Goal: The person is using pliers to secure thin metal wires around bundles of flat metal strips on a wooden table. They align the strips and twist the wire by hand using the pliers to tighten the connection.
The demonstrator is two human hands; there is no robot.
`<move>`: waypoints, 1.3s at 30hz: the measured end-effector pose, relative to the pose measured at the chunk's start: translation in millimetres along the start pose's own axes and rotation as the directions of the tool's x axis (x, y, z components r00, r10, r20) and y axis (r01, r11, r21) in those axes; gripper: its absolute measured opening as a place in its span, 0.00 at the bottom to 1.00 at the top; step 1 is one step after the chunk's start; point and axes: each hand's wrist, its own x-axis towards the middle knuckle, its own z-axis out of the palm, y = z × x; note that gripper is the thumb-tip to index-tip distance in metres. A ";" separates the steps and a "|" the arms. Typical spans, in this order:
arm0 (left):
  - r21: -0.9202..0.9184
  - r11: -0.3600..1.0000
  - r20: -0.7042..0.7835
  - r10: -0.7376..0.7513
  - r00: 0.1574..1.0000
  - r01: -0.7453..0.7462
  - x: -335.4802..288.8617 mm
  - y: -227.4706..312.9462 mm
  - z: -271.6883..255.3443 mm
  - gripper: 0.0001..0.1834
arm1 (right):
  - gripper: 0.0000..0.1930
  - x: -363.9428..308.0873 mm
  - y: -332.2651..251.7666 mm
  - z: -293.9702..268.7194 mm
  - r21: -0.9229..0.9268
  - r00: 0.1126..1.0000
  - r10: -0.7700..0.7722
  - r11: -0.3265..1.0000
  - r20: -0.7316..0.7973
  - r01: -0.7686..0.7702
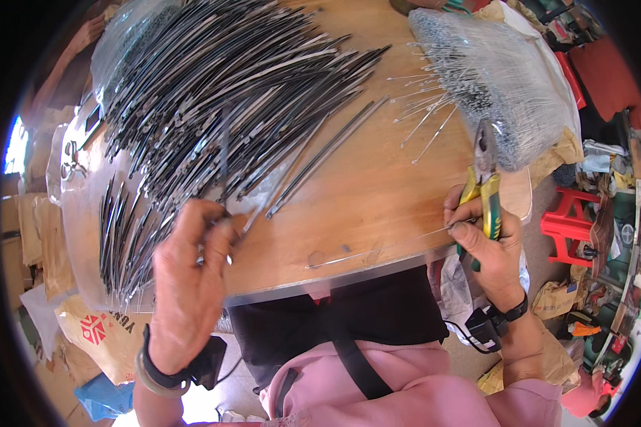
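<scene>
Right hand [493, 257] closed on pliers [485, 153] plus a thin wire [436, 232], near edge of wooden table [377, 192]. Left hand [191, 274] bunched at a strip's [256, 215] lower end; blurred, can't tell if gripped. Dark strip pile [214, 92] left, wire bag [523, 89] far right. Red stool [568, 226] off-table, right.

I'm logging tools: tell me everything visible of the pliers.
The pliers have a grey, metallic head and yellow and green grips that look rubbery. The right hand holds them, head pointing forward, at the right side of the wooden table. Whether the jaws are fully shut is unclear.
</scene>
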 end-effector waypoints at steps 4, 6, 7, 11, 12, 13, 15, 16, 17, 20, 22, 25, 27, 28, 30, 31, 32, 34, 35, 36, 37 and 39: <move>0.078 0.987 -0.018 0.141 0.990 -0.139 -7.0 -9.9 2.7 0.05 | 0.09 1.0 -4.0 6.5 0.007 1.000 0.025 1.000 -0.018 -0.025; 0.061 0.979 -0.060 0.198 0.978 -0.195 0.4 -17.1 6.9 0.07 | 0.09 1.0 -5.2 8.2 -0.041 1.000 0.019 0.999 -0.012 -0.020; -0.012 0.988 -0.025 0.153 0.988 -0.153 0.8 -17.5 5.9 0.07 | 0.09 1.5 -5.2 7.9 -0.073 1.000 0.011 0.997 -0.002 -0.011; -0.532 0.830 0.129 -0.119 0.984 0.170 -1.0 -11.2 1.8 0.06 | 0.09 2.1 -3.1 6.8 -0.050 1.000 -0.007 0.999 -0.004 0.007; -0.647 0.730 0.156 -0.157 0.975 0.221 -2.6 -9.2 0.1 0.06 | 0.08 2.0 -2.3 6.7 -0.059 1.000 -0.012 0.998 0.003 0.012; -0.745 0.611 0.188 -0.189 0.964 0.265 -4.8 -8.1 -0.4 0.06 | 0.08 1.9 -2.2 6.4 -0.069 1.000 -0.016 0.997 0.009 0.016; -0.826 0.436 0.273 -0.246 0.930 0.358 -14.4 -3.3 2.0 0.07 | 0.08 1.7 -5.6 6.6 -0.041 0.999 0.032 0.999 0.006 -0.032; -0.840 0.353 0.338 -0.253 0.906 0.412 -19.4 -0.2 3.4 0.08 | 0.09 0.4 -9.6 7.8 -0.003 0.996 0.084 0.996 -0.005 -0.084; -0.845 0.266 0.404 -0.252 0.879 0.465 -24.5 2.1 5.7 0.08 | 0.09 -1.2 -12.0 8.2 0.033 0.991 0.136 0.990 -0.015 -0.135; -0.798 0.045 0.584 -0.184 0.791 0.600 -42.9 11.2 16.9 0.19 | 0.11 -4.4 -12.8 5.6 0.350 0.981 0.190 0.917 0.039 -0.192; -0.770 -0.056 0.629 -0.234 0.742 0.635 -57.4 20.6 23.9 0.29 | 0.13 -4.3 -11.5 6.7 0.548 0.974 0.207 0.805 0.098 -0.226; -0.793 -0.105 0.607 -0.050 0.793 0.600 -70.3 13.3 23.3 0.29 | 0.13 -5.2 -13.3 4.2 0.710 0.960 0.229 0.649 0.161 -0.274; -0.856 -0.157 0.509 -0.087 0.856 0.493 -71.2 8.5 24.5 0.31 | 0.12 -6.8 -14.1 3.8 0.799 0.939 0.277 0.507 0.206 -0.324; -0.882 -0.181 0.458 -0.108 0.882 0.436 -70.4 7.2 24.8 0.32 | 0.11 -8.1 -12.5 4.9 0.824 0.936 0.272 0.459 0.223 -0.330; -0.913 -0.295 0.337 -0.153 0.929 0.283 -64.6 17.6 28.4 0.43 | 0.10 -10.2 -9.0 8.7 0.867 0.930 0.258 0.360 0.262 -0.344; -0.911 -0.338 0.289 -0.112 0.951 0.237 -60.7 19.6 29.1 0.46 | 0.09 -10.5 -9.8 12.8 0.880 0.935 0.225 0.333 0.276 -0.340; -0.878 -0.389 0.333 -0.079 0.939 0.279 -58.4 19.9 30.3 0.47 | 0.08 -10.5 -11.3 18.8 0.890 0.939 0.191 0.308 0.287 -0.335; -0.798 -0.482 0.415 -0.005 0.910 0.362 -56.8 19.4 33.5 0.50 | 0.08 -12.2 -17.7 29.8 0.903 0.942 0.162 0.276 0.295 -0.330; -0.787 -0.491 0.435 -0.010 0.901 0.374 -59.2 18.3 34.2 0.50 | 0.08 -12.9 -21.2 33.4 0.887 0.939 0.159 0.313 0.303 -0.339; -0.775 -0.499 0.454 -0.015 0.891 0.387 -62.3 17.1 35.1 0.50 | 0.09 -13.6 -24.6 36.0 0.870 0.937 0.157 0.349 0.312 -0.348; -0.764 -0.508 0.473 -0.019 0.881 0.399 -65.2 15.7 35.7 0.50 | 0.09 -14.6 -27.3 37.4 0.852 0.934 0.155 0.384 0.321 -0.356; -0.775 -0.498 0.459 -0.022 0.888 0.388 -70.6 11.1 34.1 0.49 | 0.12 -17.5 -30.6 38.5 0.777 0.946 0.185 0.539 0.266 -0.324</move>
